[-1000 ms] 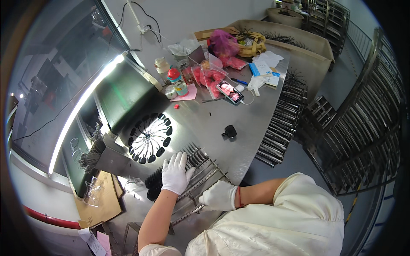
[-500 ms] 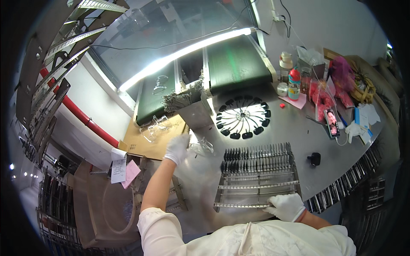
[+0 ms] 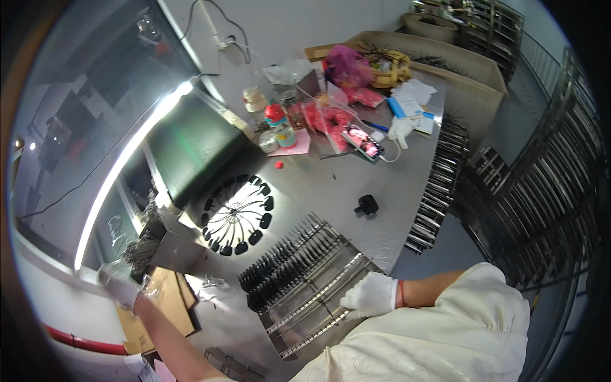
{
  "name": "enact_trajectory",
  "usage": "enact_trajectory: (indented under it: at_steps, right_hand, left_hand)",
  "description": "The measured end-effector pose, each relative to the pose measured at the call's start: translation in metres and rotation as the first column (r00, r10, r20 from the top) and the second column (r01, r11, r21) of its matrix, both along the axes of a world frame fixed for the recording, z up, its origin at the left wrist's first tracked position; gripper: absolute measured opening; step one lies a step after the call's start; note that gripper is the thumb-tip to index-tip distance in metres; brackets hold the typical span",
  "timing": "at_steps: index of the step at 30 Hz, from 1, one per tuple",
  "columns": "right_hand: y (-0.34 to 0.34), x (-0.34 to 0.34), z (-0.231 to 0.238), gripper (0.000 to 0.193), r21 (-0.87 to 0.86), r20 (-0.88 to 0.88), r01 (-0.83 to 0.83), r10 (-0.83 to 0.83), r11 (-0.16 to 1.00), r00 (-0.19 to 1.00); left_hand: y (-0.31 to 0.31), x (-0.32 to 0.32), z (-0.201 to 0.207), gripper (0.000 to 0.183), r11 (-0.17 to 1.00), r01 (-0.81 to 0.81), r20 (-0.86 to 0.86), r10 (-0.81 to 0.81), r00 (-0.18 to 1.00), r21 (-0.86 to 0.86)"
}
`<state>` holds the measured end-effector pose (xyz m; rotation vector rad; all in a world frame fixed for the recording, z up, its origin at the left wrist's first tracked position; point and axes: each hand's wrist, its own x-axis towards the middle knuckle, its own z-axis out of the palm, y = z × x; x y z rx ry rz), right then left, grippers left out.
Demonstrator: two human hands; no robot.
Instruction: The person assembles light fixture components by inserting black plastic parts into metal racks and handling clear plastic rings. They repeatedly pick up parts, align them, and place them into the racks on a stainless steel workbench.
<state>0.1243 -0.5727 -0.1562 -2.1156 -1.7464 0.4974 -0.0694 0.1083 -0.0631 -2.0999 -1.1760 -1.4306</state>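
My right hand [image 3: 370, 295], in a white glove, is closed on the near right corner of a slotted metal rack [image 3: 299, 318]. Rows of dark, narrow, pointed pieces [image 3: 287, 260] stand upright along the rack's far side. At the far left, my left hand [image 3: 119, 288], also gloved, reaches over a cardboard sheet [image 3: 149, 312] near the belt. Its fingers are smeared, so what they hold does not show. Close to that hand, thin metal wires [image 3: 141, 251] bunch up beside a metal box [image 3: 179, 253]. Clear plastic pieces [image 3: 209, 288] lie between the cardboard and the rack.
Black paddle-shaped pieces form a ring [image 3: 234, 213] on a bright patch of the metal table [image 3: 318, 184]. A lone black piece [image 3: 366, 205] lies right of it. Bottles [image 3: 280, 124], pink bags [image 3: 328, 118] and a phone [image 3: 363, 141] crowd the back. Racks [image 3: 439, 184] line the right edge.
The whole view has swung to the right. My left hand has moved farther out, from beside the clear pieces toward the belt. My right hand keeps its hold on the rack.
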Motion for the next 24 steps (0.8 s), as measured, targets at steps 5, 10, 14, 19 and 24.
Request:
enact_trajectory:
  at_steps: [5,10,14,19,24]
  right_hand:
    - [-0.005,-0.002,-0.016,0.036,0.013,-0.013,0.055,-0.055,0.998,0.998]
    - [-0.004,-0.004,-0.023,0.038,-0.004,0.009,0.028,-0.028,1.000,1.000]
    - [-0.002,-0.007,-0.023,0.029,-0.038,0.065,0.006,-0.003,0.999,0.998]
    - [-0.011,-0.005,-0.033,0.027,0.063,0.078,0.069,-0.074,0.996,0.994]
    - [-0.023,-0.003,-0.031,0.023,0.056,0.153,0.017,-0.025,0.998,0.988]
  left_hand:
    - [-0.242,-0.028,0.070,0.049,0.938,0.321,0.603,-0.333,0.724,0.133]
    - [-0.291,-0.071,-0.016,0.039,0.874,0.409,0.686,-0.129,0.716,-0.263]
    - [-0.346,-0.062,-0.108,0.025,0.495,0.639,0.726,-0.023,0.688,-0.589]
    - [-0.362,-0.058,-0.121,0.027,0.322,0.711,0.750,-0.005,0.661,-0.625]
    - [-0.362,-0.079,-0.091,0.026,0.314,0.741,0.779,-0.008,0.627,-0.593]
